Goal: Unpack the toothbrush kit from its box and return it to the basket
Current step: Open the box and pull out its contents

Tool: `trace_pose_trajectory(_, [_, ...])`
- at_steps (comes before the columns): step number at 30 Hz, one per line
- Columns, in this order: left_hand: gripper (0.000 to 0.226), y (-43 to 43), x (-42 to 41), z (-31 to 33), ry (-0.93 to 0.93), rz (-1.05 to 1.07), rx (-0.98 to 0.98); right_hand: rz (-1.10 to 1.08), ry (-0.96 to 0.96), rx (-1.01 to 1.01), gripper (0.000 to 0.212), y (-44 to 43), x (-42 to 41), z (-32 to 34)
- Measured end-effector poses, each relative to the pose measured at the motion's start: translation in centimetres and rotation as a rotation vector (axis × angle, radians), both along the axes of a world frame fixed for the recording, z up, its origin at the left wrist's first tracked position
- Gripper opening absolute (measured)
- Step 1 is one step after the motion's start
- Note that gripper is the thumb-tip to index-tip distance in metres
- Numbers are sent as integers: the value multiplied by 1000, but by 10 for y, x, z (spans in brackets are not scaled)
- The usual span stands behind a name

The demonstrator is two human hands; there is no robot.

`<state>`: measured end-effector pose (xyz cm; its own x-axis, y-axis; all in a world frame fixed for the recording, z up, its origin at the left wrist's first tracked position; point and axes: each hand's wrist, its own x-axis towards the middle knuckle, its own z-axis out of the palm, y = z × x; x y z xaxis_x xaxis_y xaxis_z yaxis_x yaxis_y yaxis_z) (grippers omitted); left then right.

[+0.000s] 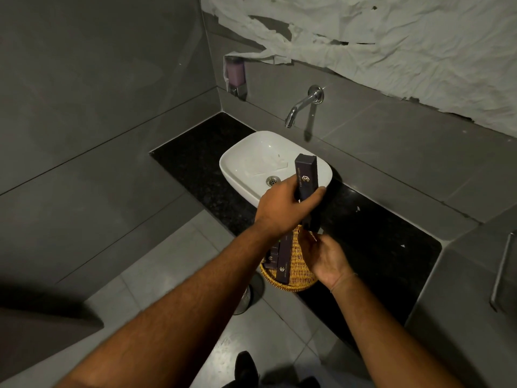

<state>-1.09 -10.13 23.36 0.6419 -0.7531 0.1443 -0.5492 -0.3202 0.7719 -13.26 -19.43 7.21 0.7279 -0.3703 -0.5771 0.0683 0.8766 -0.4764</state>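
Observation:
A long dark purple toothbrush kit box with a gold logo stands nearly upright in front of the sink, gripped around its middle by my left hand. Its lower end reaches down to the wicker basket on the black counter. My right hand is just below, fingers curled at the box's bottom end and over the basket; whether it grips the box is unclear. Several more dark boxes lie in the basket.
A white basin sits on the black counter, under a chrome wall tap. A soap dispenser hangs on the grey tiled wall. A metal bin stands on the floor below. A handle is at the right.

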Motion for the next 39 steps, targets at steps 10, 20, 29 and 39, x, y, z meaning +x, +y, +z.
trace_pose_trajectory(10, [34, 1, -6, 5, 415, -134, -29, -201, -188, 159, 43, -1, 10, 1])
trace_pose_trajectory(20, [46, 1, -22, -7, 250, -165, -34, -6, -86, 125, 35, 10, 17, 12])
trace_pose_trajectory(29, [40, 4, -25, -1, 300, -158, -155, -49, -111, 153, 36, 5, 19, 12])
trace_pose_trajectory(39, [36, 15, -27, 4, 209, -179, -109, -41, -128, 172, 46, 3, 17, 15])
